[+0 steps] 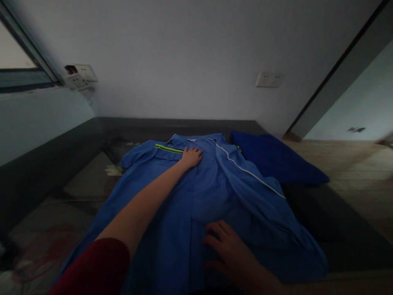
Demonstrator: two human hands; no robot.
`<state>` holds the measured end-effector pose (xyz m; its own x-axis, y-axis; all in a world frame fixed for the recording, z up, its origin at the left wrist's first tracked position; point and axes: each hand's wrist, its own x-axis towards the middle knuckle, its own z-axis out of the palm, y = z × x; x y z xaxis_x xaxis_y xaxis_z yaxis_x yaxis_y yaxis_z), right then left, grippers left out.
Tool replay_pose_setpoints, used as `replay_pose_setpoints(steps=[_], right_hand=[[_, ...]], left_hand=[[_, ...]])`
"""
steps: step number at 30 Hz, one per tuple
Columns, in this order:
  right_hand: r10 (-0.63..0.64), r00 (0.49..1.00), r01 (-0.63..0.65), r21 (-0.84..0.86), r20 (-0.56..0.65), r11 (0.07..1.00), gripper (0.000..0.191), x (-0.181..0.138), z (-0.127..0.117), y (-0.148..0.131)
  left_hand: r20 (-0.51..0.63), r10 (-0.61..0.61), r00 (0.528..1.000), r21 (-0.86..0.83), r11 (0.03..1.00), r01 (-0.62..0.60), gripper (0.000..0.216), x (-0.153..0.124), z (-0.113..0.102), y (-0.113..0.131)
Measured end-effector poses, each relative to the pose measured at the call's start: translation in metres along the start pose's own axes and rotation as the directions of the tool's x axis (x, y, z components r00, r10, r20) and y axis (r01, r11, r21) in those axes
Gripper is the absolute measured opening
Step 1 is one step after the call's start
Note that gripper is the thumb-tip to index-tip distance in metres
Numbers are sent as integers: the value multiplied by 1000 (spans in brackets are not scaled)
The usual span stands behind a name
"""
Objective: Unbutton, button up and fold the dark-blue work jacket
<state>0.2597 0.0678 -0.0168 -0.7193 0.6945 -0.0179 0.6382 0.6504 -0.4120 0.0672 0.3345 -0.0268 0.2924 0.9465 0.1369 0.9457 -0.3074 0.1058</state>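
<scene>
A blue jacket [208,188] with white piping and a yellow-green zip strip lies spread out in front of me, its collar toward the wall. My left hand [192,157] rests flat on the upper part of it, just beside the zip strip, fingers spread. Lower down, my right hand [225,248] is over the front of the jacket, fingers apart and slightly curled, with nothing visible in it; whether it touches the cloth I cannot tell. The right side of the jacket lies in loose folds.
A darker blue folded cloth [270,157] lies right of the jacket on the dark surface [346,221]. Power sockets are on the wall, one pair [270,80] at the right and a cluster [81,76] at the left corner. Wooden floor [356,164] shows at the right.
</scene>
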Motion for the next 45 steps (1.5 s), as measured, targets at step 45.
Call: replay_pose_setpoints(steps=[45], right_hand=[[-304, 946, 312, 67, -116, 948, 35, 2, -3, -11]], left_hand=[[226, 303, 926, -170, 948, -269, 30, -391, -125, -53]])
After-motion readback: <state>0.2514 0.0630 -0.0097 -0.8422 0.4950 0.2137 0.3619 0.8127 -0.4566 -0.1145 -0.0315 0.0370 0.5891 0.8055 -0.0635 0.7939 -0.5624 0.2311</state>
